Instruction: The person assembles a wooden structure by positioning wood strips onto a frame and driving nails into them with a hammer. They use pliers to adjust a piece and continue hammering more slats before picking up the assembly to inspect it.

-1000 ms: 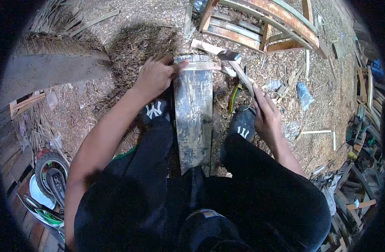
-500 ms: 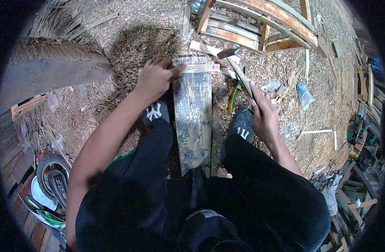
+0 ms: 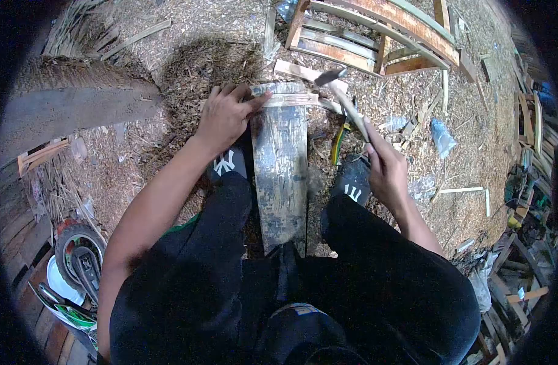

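Observation:
My left hand [image 3: 225,118] grips the left end of a thin wooden strip [image 3: 296,100], its thumb and index finger pressed on it. The strip lies crosswise over the far end of a worn, stained plank [image 3: 281,164] between my legs. In my right hand [image 3: 387,170] is a hammer [image 3: 348,106], fingers wrapped round its wooden handle. Its dark metal head is raised to the right of the strip, apart from it and slightly blurred. Whether a nail is at my left fingertips cannot be made out.
A slatted wooden frame [image 3: 376,36] lies at the top right. A yellow-and-black handled tool [image 3: 338,145] rests near my right foot. A thick beam [image 3: 90,103] juts in from the left. Wood chips cover the ground, with plastic bags [image 3: 441,139] and a wheel [image 3: 79,255] around.
My right hand has shifted slightly down and to the right, with the hammer tilting a little. The left hand and the wooden strip stay almost in place.

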A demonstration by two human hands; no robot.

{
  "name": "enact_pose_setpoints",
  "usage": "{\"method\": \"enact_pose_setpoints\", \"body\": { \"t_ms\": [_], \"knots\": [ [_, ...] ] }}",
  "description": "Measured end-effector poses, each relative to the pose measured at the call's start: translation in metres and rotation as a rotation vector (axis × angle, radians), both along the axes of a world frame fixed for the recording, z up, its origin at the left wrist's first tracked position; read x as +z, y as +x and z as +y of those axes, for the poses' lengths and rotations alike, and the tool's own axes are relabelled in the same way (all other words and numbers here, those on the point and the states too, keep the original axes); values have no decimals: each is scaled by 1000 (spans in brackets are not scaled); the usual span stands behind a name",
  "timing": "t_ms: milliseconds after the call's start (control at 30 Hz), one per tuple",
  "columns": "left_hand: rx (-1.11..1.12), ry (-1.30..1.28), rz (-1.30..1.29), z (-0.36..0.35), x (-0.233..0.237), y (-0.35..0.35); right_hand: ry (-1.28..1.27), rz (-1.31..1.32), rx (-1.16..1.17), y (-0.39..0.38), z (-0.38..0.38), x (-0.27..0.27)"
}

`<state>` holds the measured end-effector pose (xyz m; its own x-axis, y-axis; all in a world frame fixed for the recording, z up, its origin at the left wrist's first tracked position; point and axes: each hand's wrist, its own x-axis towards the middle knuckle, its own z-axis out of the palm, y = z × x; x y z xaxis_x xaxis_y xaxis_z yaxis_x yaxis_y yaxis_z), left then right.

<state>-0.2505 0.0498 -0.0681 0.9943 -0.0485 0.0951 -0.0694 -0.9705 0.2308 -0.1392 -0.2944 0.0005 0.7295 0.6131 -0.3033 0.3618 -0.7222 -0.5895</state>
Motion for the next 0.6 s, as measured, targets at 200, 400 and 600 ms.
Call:
{"method": "enact_pose_setpoints", "body": {
  "t_ms": [200,400,600],
  "knots": [
    [21,-17,57,-1,4,0,68,-69,174,1,-1,-6],
    [26,-56,74,1,-2,-1,244,-208,41,-9,-2,-20],
    [12,-111,122,2,1,1,332,-47,32,-18,-3,-27]
  ]
}}
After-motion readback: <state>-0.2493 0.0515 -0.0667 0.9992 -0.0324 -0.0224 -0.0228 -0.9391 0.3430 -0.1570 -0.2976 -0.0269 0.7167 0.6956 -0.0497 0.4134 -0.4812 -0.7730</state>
